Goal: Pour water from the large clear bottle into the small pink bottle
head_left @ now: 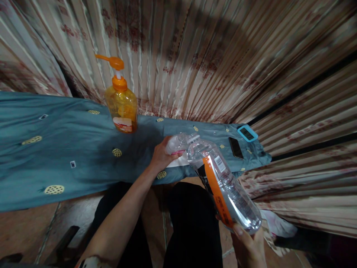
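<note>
My left hand (162, 153) is closed around a small clear bottle (177, 144) with a pinkish tint near its base, lying tilted toward the right. Beneath it, a white sheet or cloth (180, 160) lies on the bench. My right hand (248, 240) grips the bottom end of a large clear plastic bottle (223, 178) with an orange and black label and a barcode. This big bottle is tipped, its neck pointing up and left. The two bottle mouths meet or nearly meet; whether they touch I cannot tell. Any liquid passing between them cannot be made out.
An orange pump bottle (122, 106) stands at the back left on a blue pineapple-print cloth (83, 149). To the right lie a dark phone (235, 147) and a light-blue framed device with a display (247, 133). Pleated floral curtains (178, 56) hang behind and at the right.
</note>
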Demonstrator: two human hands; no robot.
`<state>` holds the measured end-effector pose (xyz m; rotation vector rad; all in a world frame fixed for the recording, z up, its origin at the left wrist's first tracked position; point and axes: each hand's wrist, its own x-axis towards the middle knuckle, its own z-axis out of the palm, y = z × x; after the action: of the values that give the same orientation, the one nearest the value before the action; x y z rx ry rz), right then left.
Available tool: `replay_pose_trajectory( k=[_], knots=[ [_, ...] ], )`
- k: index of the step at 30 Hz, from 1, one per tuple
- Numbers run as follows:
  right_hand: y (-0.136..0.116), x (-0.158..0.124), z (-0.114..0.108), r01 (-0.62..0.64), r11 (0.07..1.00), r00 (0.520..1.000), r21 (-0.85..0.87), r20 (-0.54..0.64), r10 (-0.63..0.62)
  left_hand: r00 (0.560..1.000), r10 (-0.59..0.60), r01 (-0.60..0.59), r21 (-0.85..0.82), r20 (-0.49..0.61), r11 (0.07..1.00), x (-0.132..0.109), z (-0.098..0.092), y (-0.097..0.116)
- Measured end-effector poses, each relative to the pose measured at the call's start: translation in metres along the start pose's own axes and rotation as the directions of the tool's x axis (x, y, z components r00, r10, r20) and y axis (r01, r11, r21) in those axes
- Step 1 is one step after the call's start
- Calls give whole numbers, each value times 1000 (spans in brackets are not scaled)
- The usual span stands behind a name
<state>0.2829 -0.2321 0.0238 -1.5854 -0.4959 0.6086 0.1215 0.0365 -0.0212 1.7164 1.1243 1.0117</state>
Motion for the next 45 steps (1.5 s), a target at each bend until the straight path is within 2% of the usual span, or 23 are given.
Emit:
replay_pose_trajectory(
  k=[3, 13, 22, 31, 41, 45],
  knots=[
    [0, 0, 0, -17, 1000, 1000, -6, -19, 16, 1000, -14, 14, 2, 1, 1000, 0, 0, 1],
    [-6, -2, 4, -10, 1000, 999, -1, 31, 10, 1000, -5, 5, -27, -3, 1000, 0, 1, 0],
    [-15, -8, 12, -89, 996, 994, -24, -60, 87, 1000, 10, -10, -19, -7, 1000, 1, 1, -1],
    [-13, -5, 8, -41, 999, 999, -20, -5, 41, 1000, -7, 7, -15, 1, 1000, 0, 0, 0],
    [-10, -4, 19, -121, 970, 992, 209, 59, 111, 999, 14, -14, 1, -31, 1000, -2, 0, 2],
    [-9, -5, 25, -184, 941, 982, 283, 95, 163, 999, -21, 22, 20, -28, 1000, -3, 0, 6]
  ],
)
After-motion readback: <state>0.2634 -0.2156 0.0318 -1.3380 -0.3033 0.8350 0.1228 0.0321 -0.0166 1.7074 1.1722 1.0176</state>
